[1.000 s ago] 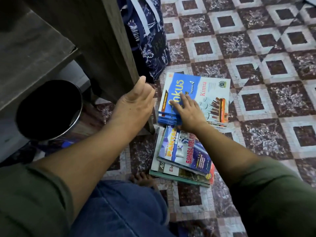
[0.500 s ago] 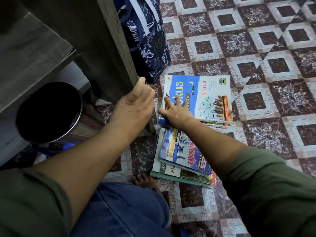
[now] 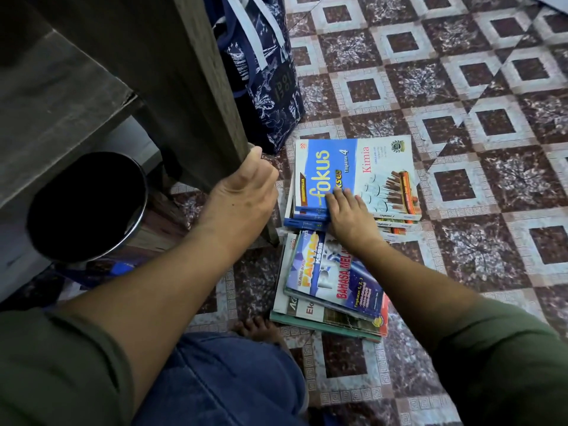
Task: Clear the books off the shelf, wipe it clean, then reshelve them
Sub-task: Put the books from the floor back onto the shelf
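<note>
The Fokus Kimia book [image 3: 362,167] tops a stack [image 3: 396,224] on the patterned tile floor [image 3: 461,87], long axis left-right, spines toward the person. The right hand [image 3: 350,216] presses flat fingers [image 3: 336,198] on its cover; the left hand [image 3: 242,192] grips the shelf side panel [image 3: 184,87].

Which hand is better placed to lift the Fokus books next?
Probably right: the right hand rests on the top Fokus book; the left hand grips the shelf panel, off the books.

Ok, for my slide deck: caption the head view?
Left hand grips the shelf; right hand rests on the blue book.
</note>
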### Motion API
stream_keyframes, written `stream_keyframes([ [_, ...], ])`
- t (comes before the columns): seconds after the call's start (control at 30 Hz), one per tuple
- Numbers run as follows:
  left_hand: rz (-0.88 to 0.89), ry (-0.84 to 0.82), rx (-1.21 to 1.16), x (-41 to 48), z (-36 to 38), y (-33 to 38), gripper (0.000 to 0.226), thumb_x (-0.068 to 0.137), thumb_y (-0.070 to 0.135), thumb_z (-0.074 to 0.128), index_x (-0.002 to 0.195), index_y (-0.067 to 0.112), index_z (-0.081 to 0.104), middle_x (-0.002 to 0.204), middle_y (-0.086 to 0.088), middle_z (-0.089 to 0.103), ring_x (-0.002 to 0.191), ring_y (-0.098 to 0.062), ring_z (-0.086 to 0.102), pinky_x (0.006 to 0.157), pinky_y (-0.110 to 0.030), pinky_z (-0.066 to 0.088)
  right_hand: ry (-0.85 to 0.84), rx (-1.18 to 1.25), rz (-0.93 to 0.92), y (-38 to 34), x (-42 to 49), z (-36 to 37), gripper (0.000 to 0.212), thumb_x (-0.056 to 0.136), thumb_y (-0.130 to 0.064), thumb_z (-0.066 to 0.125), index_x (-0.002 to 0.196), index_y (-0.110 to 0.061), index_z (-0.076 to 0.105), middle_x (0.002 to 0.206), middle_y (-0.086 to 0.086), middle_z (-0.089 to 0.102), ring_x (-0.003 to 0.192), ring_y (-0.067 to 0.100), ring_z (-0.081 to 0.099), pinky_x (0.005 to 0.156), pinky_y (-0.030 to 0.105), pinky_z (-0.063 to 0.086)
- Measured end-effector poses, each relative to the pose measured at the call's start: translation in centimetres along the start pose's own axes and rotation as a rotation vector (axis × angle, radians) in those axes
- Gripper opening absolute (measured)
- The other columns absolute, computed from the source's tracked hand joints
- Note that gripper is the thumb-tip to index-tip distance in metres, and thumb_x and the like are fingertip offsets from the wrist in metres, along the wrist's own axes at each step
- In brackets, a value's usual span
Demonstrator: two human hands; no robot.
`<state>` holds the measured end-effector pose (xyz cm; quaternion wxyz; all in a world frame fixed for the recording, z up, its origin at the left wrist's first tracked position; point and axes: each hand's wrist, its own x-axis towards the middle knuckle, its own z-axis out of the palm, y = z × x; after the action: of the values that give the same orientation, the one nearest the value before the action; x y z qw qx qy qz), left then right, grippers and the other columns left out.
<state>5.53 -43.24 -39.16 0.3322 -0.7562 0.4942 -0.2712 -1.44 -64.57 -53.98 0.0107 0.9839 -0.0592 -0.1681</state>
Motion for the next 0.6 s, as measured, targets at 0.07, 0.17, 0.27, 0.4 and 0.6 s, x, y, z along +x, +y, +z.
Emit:
stream_keyframes([
  [0.07, 0.016, 0.000, -0.020, -0.1, 0.1, 0.0, 0.081, 0.078, -0.019, -0.004, 0.086, 0.020, 0.066, 0.110, 0.002, 0.064, 0.103, -0.020, 0.057, 0.114, -0.041, 0.010, 0.035, 0.012, -0.042, 1.0, 0.7, -1.8, 0.050, 0.100, -0.026, 0.040, 0.143, -0.005, 0.027, 0.146, 0.018, 0.038, 0.134, 0.033, 0.038, 0.110, 0.040, 0.034],
  [0.17, 0.023, -0.003, -0.029, 0.0, -0.3, -0.3, 0.085, 0.079, -0.021, -0.008, 0.086, 0.019, 0.067, 0.107, 0.002, 0.066, 0.103, -0.020, 0.058, 0.114, -0.040, 0.014, 0.034, 0.030, -0.083, 2.8, 1.6, -6.2, 0.040, 0.096, -0.032, 0.048, 0.126, -0.006, 0.041, 0.123, 0.015, 0.056, 0.109, 0.032, 0.053, 0.086, 0.040, 0.045],
  [0.27, 0.041, 0.021, -0.017, -0.2, -0.6, -0.5, 0.096, 0.075, -0.025, -0.017, 0.084, 0.018, 0.069, 0.098, 0.002, 0.066, 0.100, -0.020, 0.060, 0.113, -0.039, 0.020, 0.087, 0.077, -0.051, 4.2, 1.7, -11.1, 0.038, 0.093, -0.027, 0.053, 0.120, -0.004, 0.043, 0.115, 0.019, 0.059, 0.104, 0.034, 0.056, 0.079, 0.041, 0.045],
  [0.4, 0.077, 0.016, -0.030, -0.4, 0.4, -0.1, 0.077, 0.077, -0.022, 0.000, 0.081, 0.013, 0.069, 0.085, -0.002, 0.060, 0.102, -0.029, 0.047, 0.114, -0.041, 0.018, 0.259, 0.054, -0.073, 5.5, 0.5, -16.3, 0.039, 0.089, -0.026, 0.056, 0.118, -0.002, 0.043, 0.105, 0.022, 0.061, 0.092, 0.039, 0.061, 0.068, 0.040, 0.041],
  [0.6, 0.109, -0.046, -0.090, -0.2, 1.0, 0.1, 0.047, 0.079, -0.009, 0.020, 0.082, 0.007, 0.065, 0.094, -0.006, 0.062, 0.101, -0.032, 0.037, 0.117, -0.045, -0.004, 0.285, 0.075, -0.067, 4.7, 0.2, -16.6, 0.049, 0.086, -0.034, 0.059, 0.127, -0.011, 0.042, 0.112, 0.020, 0.061, 0.097, 0.038, 0.060, 0.069, 0.041, 0.042],
])
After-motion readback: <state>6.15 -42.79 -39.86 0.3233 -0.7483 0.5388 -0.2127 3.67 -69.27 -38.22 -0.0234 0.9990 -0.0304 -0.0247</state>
